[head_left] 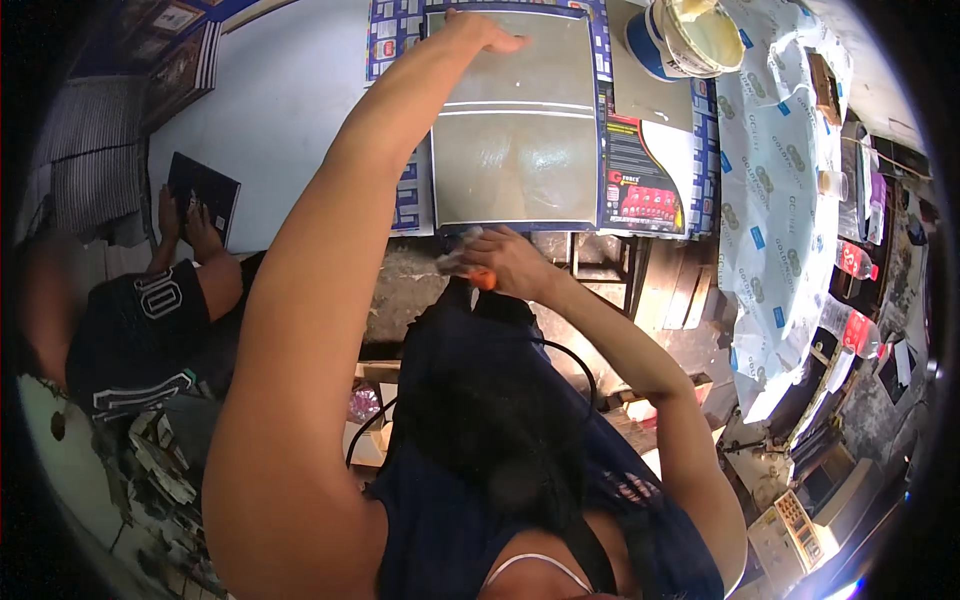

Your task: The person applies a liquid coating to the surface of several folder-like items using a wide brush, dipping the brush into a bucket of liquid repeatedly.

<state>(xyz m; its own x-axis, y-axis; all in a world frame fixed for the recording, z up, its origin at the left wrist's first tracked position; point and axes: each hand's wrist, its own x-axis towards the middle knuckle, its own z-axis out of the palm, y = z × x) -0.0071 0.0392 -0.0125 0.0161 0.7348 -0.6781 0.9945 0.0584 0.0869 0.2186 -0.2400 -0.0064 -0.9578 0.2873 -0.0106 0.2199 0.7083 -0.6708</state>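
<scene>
A flat cover with two grey-beige panels [515,165], dark blue edges and white lines between them lies on the table before me. The lower panel looks wet and shiny. My left hand [478,35] reaches over its far left corner, thumb stretched out and fingers at the far edge, partly hidden. Near the close edge, below the cover, my right hand [515,263] is closed round a small object with an orange part [483,279]. A blurred greyish bit shows beside it; its kind I cannot make out.
A bucket [672,60] of cream-coloured paste stands at the far right, beside a printed sheet [645,175]. Patterned plastic sheeting [770,200] covers the right side, with bottles [853,330] beyond. To the left, another person's hands [190,220] rest on a dark board [205,190].
</scene>
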